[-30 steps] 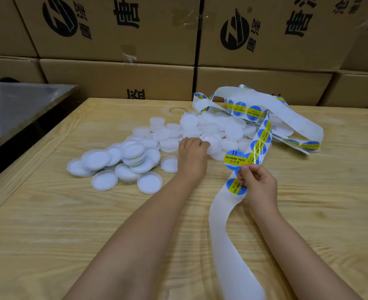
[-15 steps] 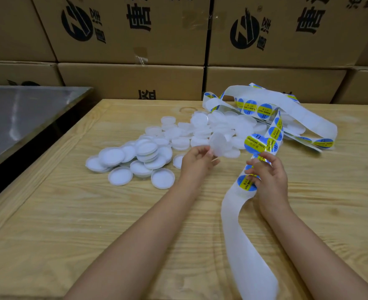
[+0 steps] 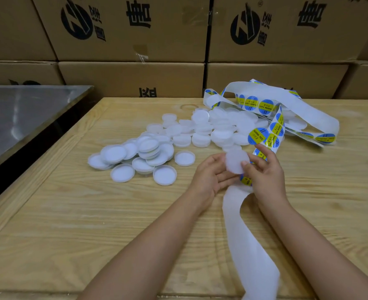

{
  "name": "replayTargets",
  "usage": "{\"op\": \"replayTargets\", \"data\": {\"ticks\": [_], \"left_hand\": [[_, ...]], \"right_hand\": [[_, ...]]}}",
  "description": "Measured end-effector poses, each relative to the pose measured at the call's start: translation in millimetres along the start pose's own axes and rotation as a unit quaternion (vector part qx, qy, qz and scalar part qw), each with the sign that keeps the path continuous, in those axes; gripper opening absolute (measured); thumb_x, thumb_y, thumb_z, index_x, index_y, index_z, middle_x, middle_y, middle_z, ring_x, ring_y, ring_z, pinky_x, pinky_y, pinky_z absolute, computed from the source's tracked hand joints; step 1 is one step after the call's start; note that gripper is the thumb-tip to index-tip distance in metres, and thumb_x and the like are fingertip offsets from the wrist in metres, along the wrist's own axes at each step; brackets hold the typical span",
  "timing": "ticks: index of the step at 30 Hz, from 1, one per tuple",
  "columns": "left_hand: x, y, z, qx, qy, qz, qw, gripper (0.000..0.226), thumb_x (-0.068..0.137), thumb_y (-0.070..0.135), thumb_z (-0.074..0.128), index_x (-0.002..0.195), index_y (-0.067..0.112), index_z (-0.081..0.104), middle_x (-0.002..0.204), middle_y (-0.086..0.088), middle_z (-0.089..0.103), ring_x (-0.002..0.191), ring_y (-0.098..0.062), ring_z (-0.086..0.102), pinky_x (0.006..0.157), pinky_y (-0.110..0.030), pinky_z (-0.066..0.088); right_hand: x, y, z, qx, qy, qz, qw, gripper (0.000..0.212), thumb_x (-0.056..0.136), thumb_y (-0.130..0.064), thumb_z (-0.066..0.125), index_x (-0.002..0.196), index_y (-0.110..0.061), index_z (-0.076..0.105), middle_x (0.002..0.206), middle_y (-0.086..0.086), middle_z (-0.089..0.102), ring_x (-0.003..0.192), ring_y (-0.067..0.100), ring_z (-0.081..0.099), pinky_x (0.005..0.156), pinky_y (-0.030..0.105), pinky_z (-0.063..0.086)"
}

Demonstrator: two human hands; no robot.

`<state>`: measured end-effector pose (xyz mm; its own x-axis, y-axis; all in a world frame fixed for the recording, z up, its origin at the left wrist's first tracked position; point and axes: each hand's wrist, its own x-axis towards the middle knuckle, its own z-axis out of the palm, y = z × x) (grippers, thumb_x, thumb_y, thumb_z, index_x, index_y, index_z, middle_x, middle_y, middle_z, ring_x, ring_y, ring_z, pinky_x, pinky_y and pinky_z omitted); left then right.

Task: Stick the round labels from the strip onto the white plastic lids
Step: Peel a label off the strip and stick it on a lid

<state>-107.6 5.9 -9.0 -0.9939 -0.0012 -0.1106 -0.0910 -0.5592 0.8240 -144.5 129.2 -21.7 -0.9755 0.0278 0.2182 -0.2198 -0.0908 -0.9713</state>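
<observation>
A single white plastic lid point(image 3: 236, 161) is held above the wooden table point(image 3: 70, 213), between both hands. My left hand point(image 3: 211, 176) cradles it from below and left. My right hand point(image 3: 265, 169) has its thumb on the lid's right edge and its fingers curled around the label strip point(image 3: 263, 137). The strip carries round blue and yellow labels; one label point(image 3: 257, 136) sticks up half peeled just above my right hand. Its bare white backing point(image 3: 250, 245) trails toward me. A heap of white lids point(image 3: 178, 137) lies beyond my hands.
More looped label strip point(image 3: 308, 109) lies on the lids at the back right. Stacked cardboard boxes point(image 3: 135, 29) wall off the far side of the table. A grey metal surface point(image 3: 16, 118) stands at the left, with a dark gap between it and the table.
My left hand picked a lid out of the heap and brought it toward me, up against my right hand. My right hand with the strip shifted slightly left to meet it.
</observation>
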Motion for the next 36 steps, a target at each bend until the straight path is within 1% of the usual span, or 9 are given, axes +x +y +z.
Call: {"op": "replayTargets", "data": {"ticks": [2, 4, 7, 10, 14, 18, 25, 30, 36], "left_hand": [[2.2, 1.2, -1.4, -0.01, 0.007, -0.016, 1.0, 0.024, 0.1, 0.025, 0.042, 0.106, 0.009, 0.057, 0.099, -0.016, 0.068, 0.078, -0.024, 0.07, 0.079, -0.036, 0.056], [3.1, -1.5, -2.1, 0.025, 0.012, -0.01, 1.0, 0.03, 0.1, 0.024, 0.041, 0.113, 0.002, 0.057, 0.1, -0.017, 0.067, 0.079, -0.023, 0.07, 0.079, -0.034, 0.056], [2.1, -3.5, -2.4, 0.046, 0.006, 0.002, 0.999, 0.022, 0.099, 0.011, 0.042, 0.111, 0.001, 0.058, 0.098, -0.016, 0.066, 0.079, -0.022, 0.069, 0.079, -0.033, 0.057], [1.1, 0.9, -3.7, -0.002, 0.02, -0.001, 1.0, 0.016, 0.097, 0.005, 0.044, 0.104, 0.003, 0.059, 0.094, -0.015, 0.068, 0.077, -0.024, 0.07, 0.077, -0.034, 0.058], [1.2, 5.9, -8.0, -0.079, 0.046, 0.006, 0.996, 0.023, 0.097, 0.0, 0.042, 0.116, -0.005, 0.054, 0.102, -0.016, 0.067, 0.082, -0.023, 0.07, 0.077, -0.036, 0.058], [1.2, 7.4, -8.9, -0.102, 0.059, 0.006, 0.993, 0.029, 0.096, -0.001, 0.042, 0.124, -0.008, 0.049, 0.113, -0.023, 0.063, 0.089, -0.026, 0.068, 0.075, -0.037, 0.059], [0.7, 5.4, -10.0, -0.087, 0.016, -0.001, 0.996, 0.025, 0.097, 0.0, 0.039, 0.118, -0.007, 0.052, 0.094, -0.014, 0.071, 0.086, -0.024, 0.071, 0.075, -0.033, 0.059], [0.5, 5.4, -9.2, -0.087, 0.009, -0.002, 0.996, 0.023, 0.097, -0.001, 0.039, 0.114, -0.006, 0.053, 0.093, -0.014, 0.072, 0.087, -0.024, 0.07, 0.078, -0.034, 0.058], [-0.1, 4.2, -7.5, -0.069, 0.02, 0.0, 0.997, 0.019, 0.097, 0.001, 0.042, 0.11, -0.003, 0.055, 0.095, -0.015, 0.071, 0.086, -0.024, 0.07, 0.079, -0.035, 0.058]], "right_hand": [[-0.1, -1.1, -1.3, -0.041, -0.02, -0.029, 0.999, 0.051, 0.086, 0.001, 0.061, 0.118, -0.038, 0.049, 0.1, -0.01, 0.068, 0.086, 0.005, 0.061, 0.08, 0.021, 0.049], [-0.2, -2.7, -1.5, -0.068, -0.038, -0.05, 0.996, 0.053, 0.086, 0.001, 0.059, 0.116, -0.042, 0.049, 0.102, -0.01, 0.068, 0.084, -0.006, 0.059, 0.075, 0.011, 0.046], [-0.1, -3.7, -2.6, -0.074, -0.057, -0.062, 0.994, 0.055, 0.087, 0.001, 0.059, 0.114, -0.045, 0.049, 0.106, -0.007, 0.069, 0.091, 0.0, 0.062, 0.079, 0.019, 0.048], [-0.9, -6.9, -2.3, -0.048, -0.042, -0.072, 0.995, 0.04, 0.087, -0.009, 0.064, 0.109, -0.041, 0.054, 0.105, -0.008, 0.07, 0.089, 0.007, 0.063, 0.079, 0.024, 0.048], [-1.7, -13.8, -1.3, 0.036, 0.019, -0.034, 0.999, 0.011, 0.087, -0.019, 0.065, 0.083, -0.029, 0.067, 0.081, -0.014, 0.069, 0.076, 0.006, 0.06, 0.066, 0.02, 0.049], [-5.9, -12.4, 2.5, 0.05, 0.013, 0.032, 0.998, 0.01, 0.086, -0.021, 0.066, 0.076, -0.021, 0.067, 0.068, -0.014, 0.067, 0.066, 0.01, 0.056, 0.058, 0.016, 0.048], [-8.8, -10.5, 4.6, 0.032, -0.008, 0.072, 0.997, 0.01, 0.085, -0.02, 0.067, 0.077, -0.015, 0.07, 0.081, 0.005, 0.069, 0.073, 0.015, 0.057, 0.062, 0.019, 0.048], [-7.7, -10.4, 4.8, 0.021, -0.004, 0.067, 0.997, 0.015, 0.085, -0.019, 0.067, 0.071, -0.016, 0.069, 0.07, -0.005, 0.07, 0.071, 0.012, 0.06, 0.064, 0.02, 0.05], [-7.8, -8.9, 4.2, 0.009, 0.006, 0.07, 0.997, 0.018, 0.083, -0.021, 0.07, 0.064, -0.02, 0.069, 0.065, -0.005, 0.068, 0.068, 0.013, 0.057, 0.069, 0.027, 0.048]]}}
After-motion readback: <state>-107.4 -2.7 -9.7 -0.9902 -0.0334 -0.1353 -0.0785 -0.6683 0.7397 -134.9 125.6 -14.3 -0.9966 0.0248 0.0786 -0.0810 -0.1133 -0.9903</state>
